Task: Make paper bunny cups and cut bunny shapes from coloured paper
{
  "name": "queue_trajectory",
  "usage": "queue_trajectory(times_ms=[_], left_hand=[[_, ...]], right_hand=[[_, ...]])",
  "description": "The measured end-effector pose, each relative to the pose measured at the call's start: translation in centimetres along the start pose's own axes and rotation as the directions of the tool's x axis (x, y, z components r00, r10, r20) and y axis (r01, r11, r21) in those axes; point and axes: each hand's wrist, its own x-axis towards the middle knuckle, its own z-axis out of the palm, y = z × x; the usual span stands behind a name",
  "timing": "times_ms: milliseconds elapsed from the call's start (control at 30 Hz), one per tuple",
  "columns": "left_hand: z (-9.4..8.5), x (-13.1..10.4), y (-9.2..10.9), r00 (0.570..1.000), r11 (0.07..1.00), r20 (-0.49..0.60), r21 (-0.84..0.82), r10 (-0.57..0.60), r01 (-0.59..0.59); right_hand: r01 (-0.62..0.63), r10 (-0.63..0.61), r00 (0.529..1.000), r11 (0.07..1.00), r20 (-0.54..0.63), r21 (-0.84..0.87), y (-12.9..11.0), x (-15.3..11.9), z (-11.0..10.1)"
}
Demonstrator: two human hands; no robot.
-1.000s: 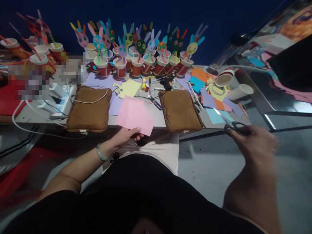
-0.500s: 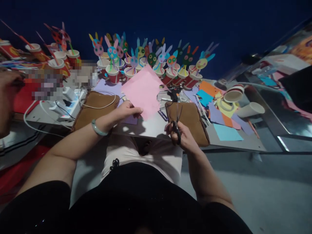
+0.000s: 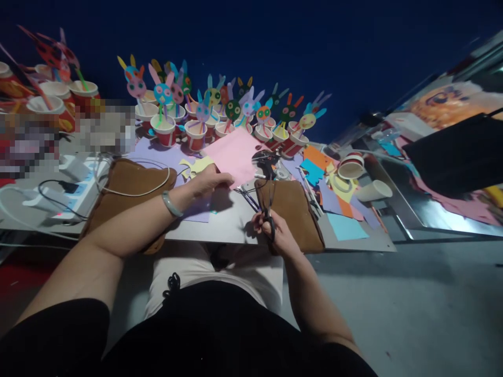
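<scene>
My left hand pinches the lower left edge of a pink sheet of paper, which is held tilted above the table and has a jagged right edge. In my right hand is a pair of scissors, my fingers in the black handles and the blades pointing away from me. The scissors are apart from the paper, over the near left part of a brown pouch. A purple sheet lies beneath my left hand.
Several red paper cups with rabbit-faced paper figures line the back. At left are a power strip, a white cable and another brown pouch. Coloured paper scraps and a white paper cup lie at right.
The view has shifted, and the co-worker's hand at far left is no longer in sight. The pink sheet is tilted flatter and lower. Both hands keep their hold.
</scene>
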Motion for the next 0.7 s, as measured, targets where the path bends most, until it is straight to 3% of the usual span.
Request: queue_trajectory(times_ms=[167,333,433,700], left_hand=[[-1.3,0.7,-0.9,0.999,0.997,0.011,-0.063,0.050,-0.050],[-1.9,1.2,-0.3,0.994,0.988,0.017,-0.110,0.110,-0.108],[-2.3,1.4,0.2,0.983,0.971,-0.036,-0.155,0.178,-0.182],[-3.7,2.5,0.2,0.944,0.935,-0.243,-0.219,0.224,-0.278]], right_hand=[[0.045,-0.045,0.999,0.997,0.008,-0.066,-0.9,1.2,-0.9],[0.138,-0.112,0.986,0.963,0.123,-0.230,-4.1,5.2,-2.2],[0.173,-0.122,0.970,0.954,0.208,-0.246,-5.1,7.8,-2.4],[0.129,-0.091,0.958,0.983,0.271,-0.128,-1.5,11.6,-1.0]])
